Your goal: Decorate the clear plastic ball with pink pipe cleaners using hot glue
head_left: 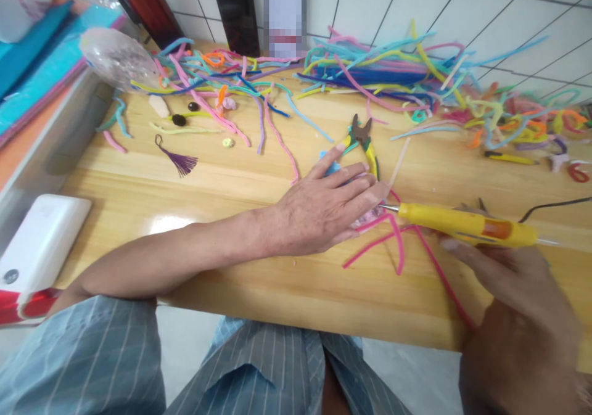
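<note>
My left hand (324, 208) lies flat on the wooden table (194, 217), fingers stretched out over a small pink fuzzy piece (370, 219) and pressing it down. A bit of blue (329, 167) shows behind the fingers. My right hand (504, 267) is wrapped round a yellow glue gun (467, 225), held level, its metal tip almost touching my left fingertips at the pink piece. Loose pink pipe cleaners (393, 242) trail from that spot toward the table's front edge.
Yellow-handled pliers (365, 143) lie just beyond my left fingers. Heaps of coloured pipe cleaners (393, 69) cover the back of the table. A purple tassel (180, 162), dark beads (178, 119), a clear plastic ball (118, 57) and a white box (41, 242) are to the left.
</note>
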The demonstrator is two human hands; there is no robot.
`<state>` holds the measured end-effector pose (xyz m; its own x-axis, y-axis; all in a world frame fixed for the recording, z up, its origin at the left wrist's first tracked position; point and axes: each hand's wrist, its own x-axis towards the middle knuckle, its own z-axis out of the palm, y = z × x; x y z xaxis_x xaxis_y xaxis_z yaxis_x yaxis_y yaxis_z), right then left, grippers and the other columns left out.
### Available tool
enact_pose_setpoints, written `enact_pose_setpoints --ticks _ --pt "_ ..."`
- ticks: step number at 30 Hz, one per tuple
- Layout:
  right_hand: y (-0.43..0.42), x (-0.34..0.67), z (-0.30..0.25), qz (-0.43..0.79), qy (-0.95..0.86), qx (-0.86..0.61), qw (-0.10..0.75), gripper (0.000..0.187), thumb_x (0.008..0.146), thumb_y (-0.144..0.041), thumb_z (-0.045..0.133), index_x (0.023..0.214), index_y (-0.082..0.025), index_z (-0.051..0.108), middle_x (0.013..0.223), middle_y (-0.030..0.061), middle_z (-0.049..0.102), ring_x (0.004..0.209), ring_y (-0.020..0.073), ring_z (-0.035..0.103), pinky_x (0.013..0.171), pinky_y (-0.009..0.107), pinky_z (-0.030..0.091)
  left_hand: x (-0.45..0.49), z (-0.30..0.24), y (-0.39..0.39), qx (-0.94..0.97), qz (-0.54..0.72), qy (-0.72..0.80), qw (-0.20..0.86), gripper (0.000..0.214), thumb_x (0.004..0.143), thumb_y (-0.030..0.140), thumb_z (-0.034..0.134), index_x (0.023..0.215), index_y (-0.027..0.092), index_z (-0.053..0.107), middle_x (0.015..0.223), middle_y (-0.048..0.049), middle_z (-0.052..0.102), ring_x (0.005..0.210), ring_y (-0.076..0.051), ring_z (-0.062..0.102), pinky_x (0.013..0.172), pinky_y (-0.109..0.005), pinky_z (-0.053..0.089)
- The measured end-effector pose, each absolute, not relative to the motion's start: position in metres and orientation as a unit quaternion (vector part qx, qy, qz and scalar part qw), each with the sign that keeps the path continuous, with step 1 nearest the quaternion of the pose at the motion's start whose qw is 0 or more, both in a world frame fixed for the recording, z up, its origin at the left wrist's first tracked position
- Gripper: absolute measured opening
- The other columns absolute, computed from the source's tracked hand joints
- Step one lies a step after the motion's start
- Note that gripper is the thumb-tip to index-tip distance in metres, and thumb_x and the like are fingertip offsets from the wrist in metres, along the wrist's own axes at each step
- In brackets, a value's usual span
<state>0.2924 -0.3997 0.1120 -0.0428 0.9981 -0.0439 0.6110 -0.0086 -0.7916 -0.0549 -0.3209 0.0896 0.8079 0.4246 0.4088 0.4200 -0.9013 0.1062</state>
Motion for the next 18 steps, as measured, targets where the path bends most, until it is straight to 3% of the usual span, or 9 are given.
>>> enact_pose_setpoints --ticks 5,12,18 --pt "-0.3971 0.2911 0.1182 0.321 -0.650 -0.628 0.282 0.026 0.086 -0.062 0.092 0.083 -0.036 0.085 0.088 0.0020 0.084 0.081 0.0297 0.080 0.075 0.045 0.071 -0.0550 0.0886 -0.3204 0.950 0.221 0.223 0.001 0.060 0.122 0.040 0.058 0.174 0.012 0.049 0.161 -0.0188 0.075 0.167 -0.031 0.061 0.154 -0.072 0.024" --pt "-0.3999 0.2948 0.1140 0.327 -0.645 -0.624 0.296 0.010 0.089 -0.048 0.090 0.089 -0.038 0.089 0.093 0.0002 0.087 0.085 0.0284 0.083 0.078 0.043 0.070 -0.0546 0.0887 -0.3203 0.950 0.212 0.228 0.006 0.058 0.122 0.040 0.056 0.174 0.014 0.050 0.162 -0.0182 0.075 0.168 -0.031 0.060 0.154 -0.073 0.024" --pt "-0.3983 0.2939 0.1126 0.330 -0.645 -0.623 0.294 0.018 0.088 -0.056 0.091 0.090 -0.038 0.089 0.091 0.0005 0.087 0.084 0.0290 0.083 0.078 0.044 0.071 -0.0538 0.0866 -0.3203 0.948 0.220 0.229 0.009 0.059 0.121 0.040 0.059 0.173 0.013 0.050 0.162 -0.0188 0.075 0.167 -0.032 0.060 0.154 -0.073 0.023"
